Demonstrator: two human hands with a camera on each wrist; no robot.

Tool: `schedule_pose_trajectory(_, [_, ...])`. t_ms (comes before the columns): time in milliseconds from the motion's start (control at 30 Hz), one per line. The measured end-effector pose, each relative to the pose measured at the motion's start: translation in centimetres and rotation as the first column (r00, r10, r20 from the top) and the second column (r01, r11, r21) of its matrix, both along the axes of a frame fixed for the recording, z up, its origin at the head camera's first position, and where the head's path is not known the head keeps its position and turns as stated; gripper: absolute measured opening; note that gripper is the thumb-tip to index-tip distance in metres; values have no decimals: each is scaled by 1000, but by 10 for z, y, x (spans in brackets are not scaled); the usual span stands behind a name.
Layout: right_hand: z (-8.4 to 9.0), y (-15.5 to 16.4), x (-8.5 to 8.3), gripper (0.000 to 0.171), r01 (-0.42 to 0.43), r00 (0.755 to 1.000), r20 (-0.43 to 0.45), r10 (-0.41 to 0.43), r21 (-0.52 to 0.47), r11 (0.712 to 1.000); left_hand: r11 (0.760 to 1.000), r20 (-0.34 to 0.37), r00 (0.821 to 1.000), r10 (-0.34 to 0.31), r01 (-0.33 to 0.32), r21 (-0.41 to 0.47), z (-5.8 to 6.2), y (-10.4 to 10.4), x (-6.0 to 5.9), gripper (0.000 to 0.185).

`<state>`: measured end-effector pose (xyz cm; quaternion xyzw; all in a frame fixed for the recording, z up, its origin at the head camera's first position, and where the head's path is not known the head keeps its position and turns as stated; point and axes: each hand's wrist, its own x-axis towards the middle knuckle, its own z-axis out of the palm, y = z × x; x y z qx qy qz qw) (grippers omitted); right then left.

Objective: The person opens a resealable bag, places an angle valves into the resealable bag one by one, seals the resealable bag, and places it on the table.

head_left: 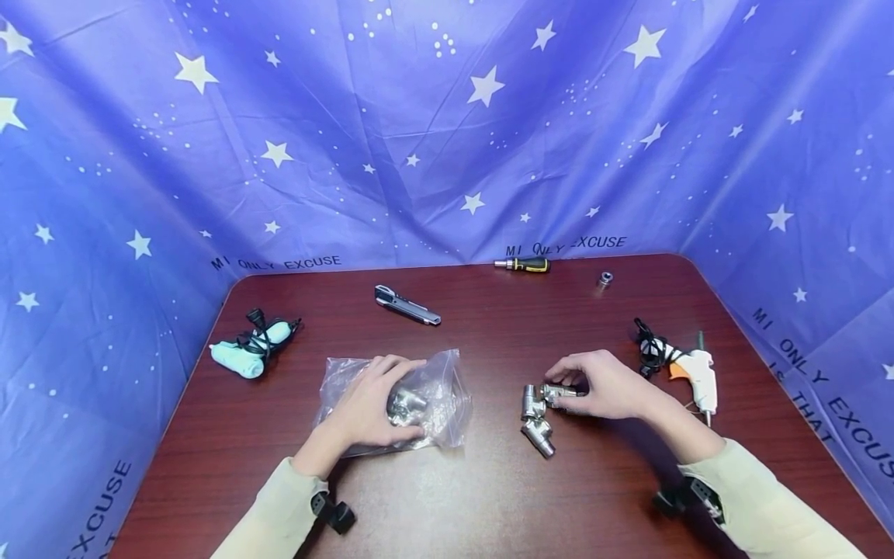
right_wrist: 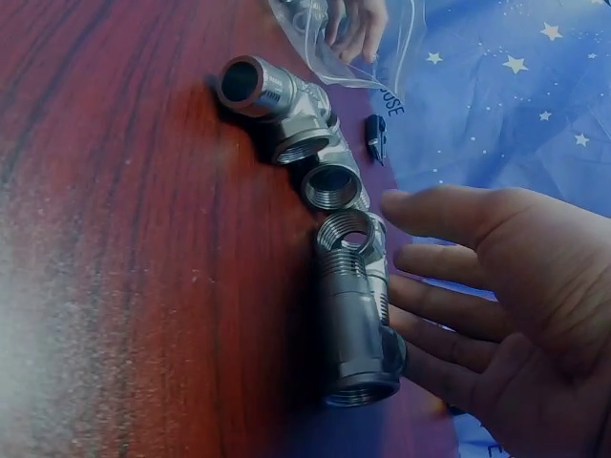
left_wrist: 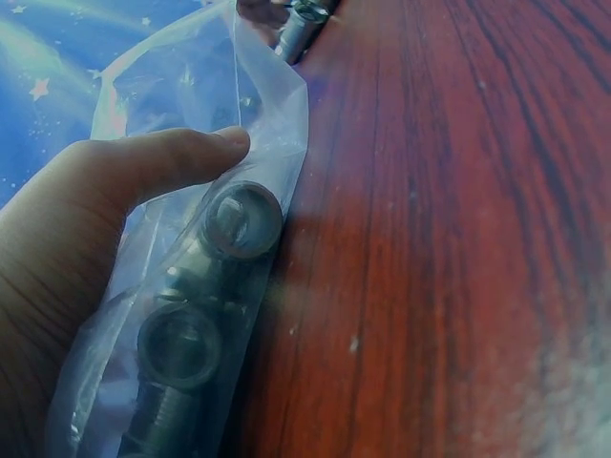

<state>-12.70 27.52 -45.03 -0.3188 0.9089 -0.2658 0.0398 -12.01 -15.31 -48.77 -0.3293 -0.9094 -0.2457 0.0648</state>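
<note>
A clear plastic bag point(head_left: 447, 388) lies on the dark red table point(head_left: 489, 497) left of centre, with metal pipe fittings point(head_left: 407, 404) inside. My left hand point(head_left: 380, 400) lies over the bag and grips it around a fitting. In the left wrist view its thumb point(left_wrist: 172, 162) presses the bag point(left_wrist: 267, 86) against the threaded fittings point(left_wrist: 239, 219). Right of centre, loose steel fittings point(head_left: 536, 419) lie together on the table. My right hand point(head_left: 569, 382) rests beside them, fingers extended. In the right wrist view the fingers point(right_wrist: 430, 315) touch a long fitting point(right_wrist: 353, 324); an elbow fitting point(right_wrist: 277, 100) lies beyond.
A utility knife point(head_left: 407, 304), a screwdriver point(head_left: 524, 265) and a small metal socket point(head_left: 604, 278) lie along the table's far side. A white glue gun point(head_left: 694, 373) with its cord is at the right, a teal tool point(head_left: 251, 345) with a cord at the left. Blue starred cloth surrounds the table.
</note>
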Motion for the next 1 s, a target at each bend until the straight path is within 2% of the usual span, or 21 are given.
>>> schedule_pose_trajectory(167, [-4, 1, 2, 29, -14, 1000, 24, 13, 42, 999, 1000, -1, 1000, -3, 3, 13, 0, -1, 1, 105])
schedule_pose_trajectory(367, [-7, -1, 1, 25, 2, 999, 42, -2, 8, 1000, 1000, 6, 1000, -3, 3, 14, 1, -1, 2, 105])
schedule_pose_trajectory(600, [-3, -7, -2, 24, 37, 999, -5, -37, -49, 998, 1000, -9, 1000, -7, 7, 4, 0, -1, 2, 103])
schedule_pose_trajectory(800, [4, -27, -5, 28, 87, 996, -30, -89, -76, 993, 1000, -2, 1000, -8, 8, -1, 0, -1, 1, 104])
schedule_pose_trajectory(1000, [9, -56, -8, 28, 89, 996, 3, -89, -120, 989, 1000, 6, 1000, -1, 1, -11, 1, -1, 0, 104])
